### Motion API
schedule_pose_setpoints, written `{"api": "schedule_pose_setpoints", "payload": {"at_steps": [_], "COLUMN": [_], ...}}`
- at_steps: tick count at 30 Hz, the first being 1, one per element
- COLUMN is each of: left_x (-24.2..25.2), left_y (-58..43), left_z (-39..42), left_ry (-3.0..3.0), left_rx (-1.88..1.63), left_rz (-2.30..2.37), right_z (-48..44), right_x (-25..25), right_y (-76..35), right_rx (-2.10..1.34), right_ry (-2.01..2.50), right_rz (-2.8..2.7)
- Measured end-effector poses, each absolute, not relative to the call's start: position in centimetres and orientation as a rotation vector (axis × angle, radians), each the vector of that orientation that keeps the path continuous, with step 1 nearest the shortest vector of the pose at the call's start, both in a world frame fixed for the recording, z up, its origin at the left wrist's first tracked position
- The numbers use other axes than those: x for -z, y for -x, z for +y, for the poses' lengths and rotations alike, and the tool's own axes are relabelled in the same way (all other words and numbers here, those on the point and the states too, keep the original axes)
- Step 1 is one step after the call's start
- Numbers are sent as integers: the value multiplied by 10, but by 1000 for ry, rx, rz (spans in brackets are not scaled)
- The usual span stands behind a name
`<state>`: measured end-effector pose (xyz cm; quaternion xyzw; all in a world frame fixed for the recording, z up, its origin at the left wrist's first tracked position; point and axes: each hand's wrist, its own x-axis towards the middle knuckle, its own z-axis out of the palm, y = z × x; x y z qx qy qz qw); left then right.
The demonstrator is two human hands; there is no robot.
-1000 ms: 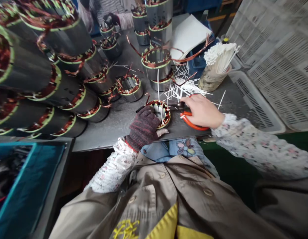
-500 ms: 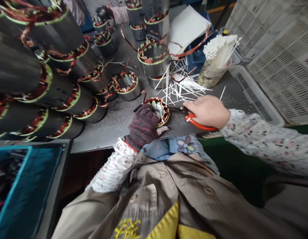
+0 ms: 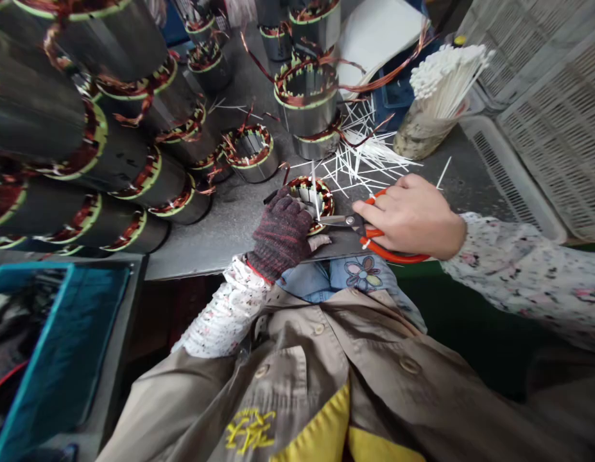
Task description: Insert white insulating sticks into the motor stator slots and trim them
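Note:
My left hand (image 3: 285,228), in a dark knitted glove with bare fingertips, is wrapped over the near left side of a motor stator (image 3: 328,200) wound with copper wire. A white strip (image 3: 314,186) stands up from inside that ring. My right hand (image 3: 410,215) grips the red handles of a pair of scissors (image 3: 357,222). The blades point left and reach over the stator's near right rim, close to my left thumb. Whether they touch the winding or the strip I cannot tell.
Many stators (image 3: 119,212) are stacked on the left, with another (image 3: 251,154) behind mine. White sticks (image 3: 359,160) lie scattered beyond, beside a tub of white sticks (image 3: 422,138). Plastic crates (image 3: 557,128) stand right; a teal bin (image 3: 92,333) is lower left.
The scissors have come up and left, their handles spread wider, and the blades now lie over the stator's rim. My left hand stays on the stator. The view has shifted slightly.

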<state>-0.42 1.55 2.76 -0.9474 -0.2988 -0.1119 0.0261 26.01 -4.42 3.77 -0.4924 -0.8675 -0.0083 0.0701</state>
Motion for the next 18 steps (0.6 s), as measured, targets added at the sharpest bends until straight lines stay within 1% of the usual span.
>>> {"api": "schedule_pose_setpoints", "payload": {"at_steps": [3, 5, 6, 8, 10, 12, 13, 15, 18], "left_x": [-36, -37, -36, -32, -29, -31, -35, -48, -75], "left_y": [-2, -4, -4, 0, 7, 17, 21, 28, 31], "left_z": [12, 11, 11, 14, 20, 29, 34, 50, 87], "left_ry": [2936, 2985, 3016, 3046, 2933, 2781, 2715, 2585, 2443], "left_rx": [176, 233, 334, 738, 1239, 1590, 1675, 1717, 1564], "left_rz": [-1048, -1156, -1249, -1591, -1969, -2171, -2176, -2097, -1955], "right_z": [-39, -35, -32, -29, -29, -31, -33, -37, -40], "right_x": [-28, -14, -6, 15, 37, 57, 64, 74, 77], "right_y": [-267, -279, -286, -301, -312, -316, -316, -314, -311], "right_rx": [-25, -100, -160, -248, -178, -50, -3, 32, 22], "right_ry": [1620, 1755, 1799, 1825, 1825, 1829, 1832, 1831, 1812], "right_rz": [-2461, -2311, -2253, -2171, -2081, -1984, -1947, -1917, -1934]}}
